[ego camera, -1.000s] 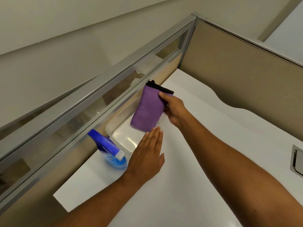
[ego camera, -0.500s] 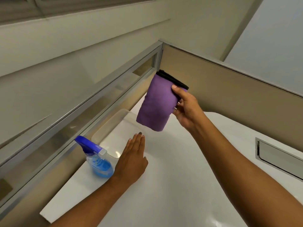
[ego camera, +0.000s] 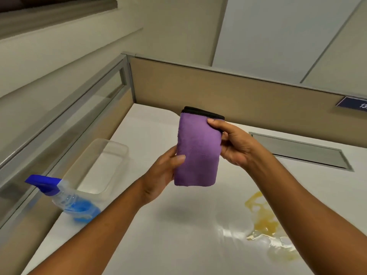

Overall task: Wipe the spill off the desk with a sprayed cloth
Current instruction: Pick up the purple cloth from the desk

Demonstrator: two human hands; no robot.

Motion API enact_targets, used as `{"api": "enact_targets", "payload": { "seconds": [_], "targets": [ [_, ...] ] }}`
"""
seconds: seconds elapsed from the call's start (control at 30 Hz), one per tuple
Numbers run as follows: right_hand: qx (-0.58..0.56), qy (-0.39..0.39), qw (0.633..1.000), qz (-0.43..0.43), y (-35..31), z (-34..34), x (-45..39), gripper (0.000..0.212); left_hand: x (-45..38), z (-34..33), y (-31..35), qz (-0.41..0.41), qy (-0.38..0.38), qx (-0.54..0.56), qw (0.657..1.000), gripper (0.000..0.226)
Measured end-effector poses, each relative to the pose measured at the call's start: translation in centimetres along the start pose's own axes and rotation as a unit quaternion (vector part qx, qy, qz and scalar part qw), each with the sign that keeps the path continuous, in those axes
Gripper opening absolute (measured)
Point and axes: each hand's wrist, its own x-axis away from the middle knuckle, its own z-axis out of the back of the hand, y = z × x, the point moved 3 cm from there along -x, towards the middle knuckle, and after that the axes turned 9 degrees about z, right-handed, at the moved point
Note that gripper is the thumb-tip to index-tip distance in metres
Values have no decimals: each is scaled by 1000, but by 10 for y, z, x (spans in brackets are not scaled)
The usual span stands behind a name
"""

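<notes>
Bare desk [ego camera: 139, 245] lies open between the spray bottle [ego camera: 67, 199] and clear tub [ego camera: 103, 165] at left and the yellow spill [ego camera: 264, 219] at right.

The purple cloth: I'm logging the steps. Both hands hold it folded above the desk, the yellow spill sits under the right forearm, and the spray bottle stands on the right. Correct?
Not quite. The head view shows the spray bottle on the left, beside the clear container. The rest holds: the left hand and right hand hold the folded purple cloth above the desk, yellow spill by the right forearm.
</notes>
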Motion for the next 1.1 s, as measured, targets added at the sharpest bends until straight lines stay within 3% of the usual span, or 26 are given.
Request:
{"api": "enact_targets", "payload": {
  "seconds": [0.1, 0.23, 0.33, 0.53, 0.7, 0.87, 1.0, 1.1],
  "targets": [
    [-15, 22, 999, 21, -5, 28, 12, 15, -8, -24, -13, 11, -27, -40, 999, 63],
    [-127, 46, 990, 28, 10, 59, 28, 71, -15, -47, -17, 14, -90, 9, 996, 61],
    [-157, 36, 987, -9, 38, 69, 36, 85, -24, -61, -20, 30, -105, 15, 994, 56],
    [-231, -78, 970, -6, 53, 59, 52, 87, -32, -69, -37, 85, -113, 51, 989, 47],
    [-261, -134, 956, 16, 57, 52, 56, 74, -32, -78, -40, 95, -129, 48, 986, 47],
    [-301, -162, 940, 10, 51, 61, 49, 109, -32, -79, -46, 94, -98, 48, 990, 42],
    [-318, -172, 932, -4, 50, 63, 42, 112, -32, -76, -54, 94, -68, 50, 992, 38],
    [-331, -200, 922, -5, 45, 55, 39, 111, -31, -73, -57, 89, -1, 43, 995, 39]
  ]
}}
